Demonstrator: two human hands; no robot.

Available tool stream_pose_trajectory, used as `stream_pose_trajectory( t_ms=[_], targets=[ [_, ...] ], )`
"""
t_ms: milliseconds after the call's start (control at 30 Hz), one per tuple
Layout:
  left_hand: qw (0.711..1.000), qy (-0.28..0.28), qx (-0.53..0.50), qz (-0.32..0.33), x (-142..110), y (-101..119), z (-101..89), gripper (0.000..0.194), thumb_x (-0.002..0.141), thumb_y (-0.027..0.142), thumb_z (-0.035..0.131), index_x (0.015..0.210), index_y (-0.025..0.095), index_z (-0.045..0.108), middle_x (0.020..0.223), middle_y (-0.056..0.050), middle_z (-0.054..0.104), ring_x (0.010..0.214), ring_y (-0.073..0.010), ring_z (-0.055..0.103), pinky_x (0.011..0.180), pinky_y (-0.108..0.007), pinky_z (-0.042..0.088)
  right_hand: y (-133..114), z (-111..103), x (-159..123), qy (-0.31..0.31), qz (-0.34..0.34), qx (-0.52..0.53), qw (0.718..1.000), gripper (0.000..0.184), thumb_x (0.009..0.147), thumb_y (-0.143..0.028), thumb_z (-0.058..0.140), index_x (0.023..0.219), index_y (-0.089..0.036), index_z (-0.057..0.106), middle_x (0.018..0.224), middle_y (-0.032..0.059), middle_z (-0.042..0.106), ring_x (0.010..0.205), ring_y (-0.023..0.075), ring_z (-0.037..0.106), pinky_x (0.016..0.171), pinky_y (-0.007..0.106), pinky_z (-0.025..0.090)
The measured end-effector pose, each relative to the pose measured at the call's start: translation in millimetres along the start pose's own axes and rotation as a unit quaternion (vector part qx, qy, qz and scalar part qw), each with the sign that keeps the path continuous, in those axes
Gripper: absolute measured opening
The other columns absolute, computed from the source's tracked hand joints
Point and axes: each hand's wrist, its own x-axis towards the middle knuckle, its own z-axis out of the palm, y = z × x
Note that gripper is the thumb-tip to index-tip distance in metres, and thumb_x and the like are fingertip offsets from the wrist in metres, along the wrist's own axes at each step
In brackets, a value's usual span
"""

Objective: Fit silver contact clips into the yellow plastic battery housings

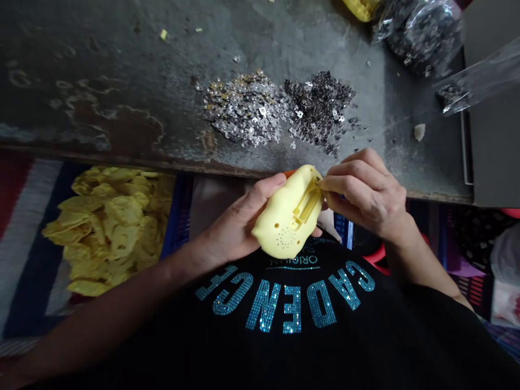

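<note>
My left hand (239, 219) is closed around a pale yellow plastic toy shell (276, 219), thumb along its upper left edge. The shell has a long battery compartment (306, 203), a ring of small speaker holes and a few screw holes facing up. At the compartment's far end, the fingers of my right hand (363, 192) pinch a small dark metal contact (317, 180), mostly hidden by the fingertips. A bit of something orange (289, 173) shows behind the shell. Beyond the hands lie a pile of flat silvery metal tabs (247, 111) and a pile of darker small metal contacts (320, 105).
The worn grey metal bench (134, 59) ends just beyond my hands. Below it on the left, yellow plastic shells (116, 222) fill a container beside a blue basket (179, 211). Clear bags of metal parts (426, 38) and a grey box (493, 119) stand at the right.
</note>
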Motion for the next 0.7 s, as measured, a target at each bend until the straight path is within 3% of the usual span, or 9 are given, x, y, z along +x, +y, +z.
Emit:
stream_pose_trajectory(
  t_ms=[100,300,533,700],
  targets=[
    [1.0,-0.001,0.004,0.009,0,-1,-1.8,0.08,0.095,0.06,0.082,0.155,0.013,0.06,0.124,-0.016,0.086,0.107,-0.0347,0.084,0.076,-0.034,0.069,1,1,1,-0.003,0.007,0.007,1.0,0.008,0.11,-0.031,0.067,0.117,-0.032,0.07,0.107,0.0028,0.078,0.092,0.0217,0.068,0.079,0.042,0.055],
    [1.0,-0.014,-0.025,0.001,1,-5,-7.4,0.08,0.095,0.058,0.082,0.157,0.015,0.056,0.115,-0.015,0.088,0.083,-0.0293,0.087,0.064,-0.03,0.066,2,1,3,0.024,-0.016,0.029,0.999,0.013,0.108,-0.027,0.07,0.121,-0.029,0.068,0.107,0.0023,0.078,0.092,0.0199,0.068,0.082,0.04,0.057],
    [0.999,-0.029,-0.009,0.028,4,-7,-5.1,0.068,0.094,0.059,0.084,0.141,0.015,0.063,0.116,-0.013,0.088,0.085,-0.0274,0.086,0.066,-0.03,0.068,4,3,3,0.034,-0.061,-0.014,0.997,0.01,0.108,-0.023,0.072,0.117,-0.022,0.069,0.104,0.0045,0.078,0.093,0.0202,0.068,0.081,0.037,0.058],
    [0.999,-0.043,-0.018,0.024,5,-11,-11.0,0.064,0.097,0.068,0.074,0.13,0.013,0.075,0.111,-0.014,0.088,0.082,-0.0287,0.086,0.069,-0.031,0.067,2,0,0,0.049,0.012,0.062,0.997,0.028,0.108,-0.028,0.073,0.135,-0.024,0.068,0.11,0.0044,0.081,0.096,0.0212,0.073,0.086,0.04,0.06]
  ],
)
